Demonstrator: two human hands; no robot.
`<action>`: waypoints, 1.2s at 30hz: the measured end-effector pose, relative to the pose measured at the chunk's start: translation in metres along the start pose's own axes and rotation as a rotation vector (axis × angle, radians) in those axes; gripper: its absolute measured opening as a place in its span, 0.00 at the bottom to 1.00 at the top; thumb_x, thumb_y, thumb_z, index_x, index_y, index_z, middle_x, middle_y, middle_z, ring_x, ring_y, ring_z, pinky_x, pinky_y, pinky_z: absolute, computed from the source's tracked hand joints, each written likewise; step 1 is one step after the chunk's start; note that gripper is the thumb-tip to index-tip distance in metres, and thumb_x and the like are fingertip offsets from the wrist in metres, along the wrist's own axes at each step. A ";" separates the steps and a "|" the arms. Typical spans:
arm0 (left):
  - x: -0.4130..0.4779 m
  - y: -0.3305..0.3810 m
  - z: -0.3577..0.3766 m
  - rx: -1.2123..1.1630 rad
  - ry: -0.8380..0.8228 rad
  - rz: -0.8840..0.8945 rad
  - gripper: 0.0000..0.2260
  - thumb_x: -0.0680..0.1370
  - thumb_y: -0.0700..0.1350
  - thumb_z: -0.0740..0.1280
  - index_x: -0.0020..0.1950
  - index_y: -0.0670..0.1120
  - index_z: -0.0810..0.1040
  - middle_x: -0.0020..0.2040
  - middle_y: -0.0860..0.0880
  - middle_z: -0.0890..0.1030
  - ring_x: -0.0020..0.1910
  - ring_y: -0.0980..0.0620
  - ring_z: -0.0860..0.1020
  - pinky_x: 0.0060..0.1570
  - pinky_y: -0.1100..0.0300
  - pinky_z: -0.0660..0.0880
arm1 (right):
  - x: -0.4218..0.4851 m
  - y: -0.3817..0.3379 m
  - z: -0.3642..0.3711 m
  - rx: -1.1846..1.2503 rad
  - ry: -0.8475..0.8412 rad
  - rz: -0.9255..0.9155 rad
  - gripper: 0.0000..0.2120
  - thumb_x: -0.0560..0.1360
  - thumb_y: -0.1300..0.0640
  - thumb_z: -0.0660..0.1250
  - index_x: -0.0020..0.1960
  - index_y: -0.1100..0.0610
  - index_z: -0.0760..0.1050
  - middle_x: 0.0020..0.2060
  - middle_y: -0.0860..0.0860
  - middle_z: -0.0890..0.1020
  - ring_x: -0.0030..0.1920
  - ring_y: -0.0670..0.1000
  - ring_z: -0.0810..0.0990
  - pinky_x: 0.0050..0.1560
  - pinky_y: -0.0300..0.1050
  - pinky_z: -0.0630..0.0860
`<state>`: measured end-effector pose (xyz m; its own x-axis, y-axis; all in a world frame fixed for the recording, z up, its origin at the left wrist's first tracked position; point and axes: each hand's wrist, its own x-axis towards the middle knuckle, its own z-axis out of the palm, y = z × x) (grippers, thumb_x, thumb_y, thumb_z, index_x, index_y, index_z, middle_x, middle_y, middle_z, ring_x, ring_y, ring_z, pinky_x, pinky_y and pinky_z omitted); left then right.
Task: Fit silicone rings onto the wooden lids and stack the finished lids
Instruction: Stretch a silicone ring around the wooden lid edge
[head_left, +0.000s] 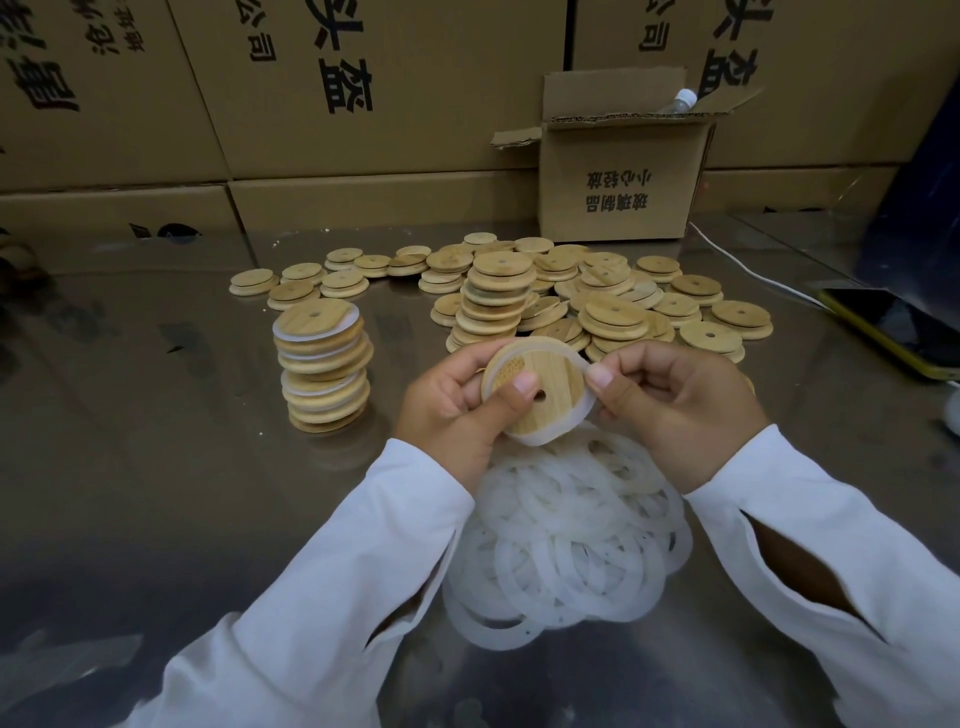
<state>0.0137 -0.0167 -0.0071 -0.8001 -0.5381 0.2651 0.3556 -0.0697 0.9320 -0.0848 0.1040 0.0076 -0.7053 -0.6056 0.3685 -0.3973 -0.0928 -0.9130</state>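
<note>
My left hand (457, 402) grips a round wooden lid (545, 387) with a small centre hole, thumb pressed on its face. A white silicone ring (545, 439) sits partly round the lid's rim. My right hand (675, 405) pinches the ring at the lid's right edge. Below my hands lies a pile of loose white silicone rings (566, 540). To the left stands a stack of ringed lids (323, 371). Bare wooden lids (623, 306) lie scattered and heaped behind my hands.
The work surface is a shiny metal table (156, 441). An open cardboard box (618, 182) stands at the back, with large cartons (311, 104) walling the rear. A phone in a yellow case (893, 330) and a white cable (748, 270) lie at right.
</note>
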 end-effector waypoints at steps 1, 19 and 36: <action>0.000 0.000 -0.001 0.004 -0.001 0.003 0.18 0.64 0.44 0.69 0.53 0.42 0.78 0.40 0.46 0.84 0.43 0.49 0.81 0.50 0.52 0.77 | 0.000 0.000 0.000 0.012 -0.002 -0.001 0.08 0.71 0.63 0.68 0.35 0.54 0.77 0.26 0.46 0.78 0.29 0.41 0.76 0.35 0.31 0.76; 0.000 -0.003 0.003 0.166 0.081 0.036 0.08 0.72 0.35 0.68 0.48 0.46 0.77 0.38 0.51 0.83 0.38 0.55 0.82 0.39 0.61 0.79 | -0.009 0.006 0.011 -0.079 0.162 0.065 0.05 0.67 0.57 0.72 0.37 0.52 0.77 0.30 0.48 0.78 0.31 0.46 0.75 0.38 0.41 0.76; 0.001 -0.005 0.001 0.252 0.048 -0.039 0.04 0.73 0.39 0.68 0.46 0.47 0.79 0.38 0.50 0.83 0.37 0.58 0.81 0.40 0.66 0.77 | -0.009 0.005 0.009 -0.169 0.074 -0.032 0.08 0.70 0.60 0.70 0.34 0.49 0.76 0.31 0.46 0.79 0.37 0.51 0.79 0.45 0.46 0.79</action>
<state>0.0106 -0.0160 -0.0117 -0.7850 -0.5785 0.2217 0.1886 0.1176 0.9750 -0.0758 0.1019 -0.0017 -0.7294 -0.5440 0.4148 -0.5090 0.0265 -0.8604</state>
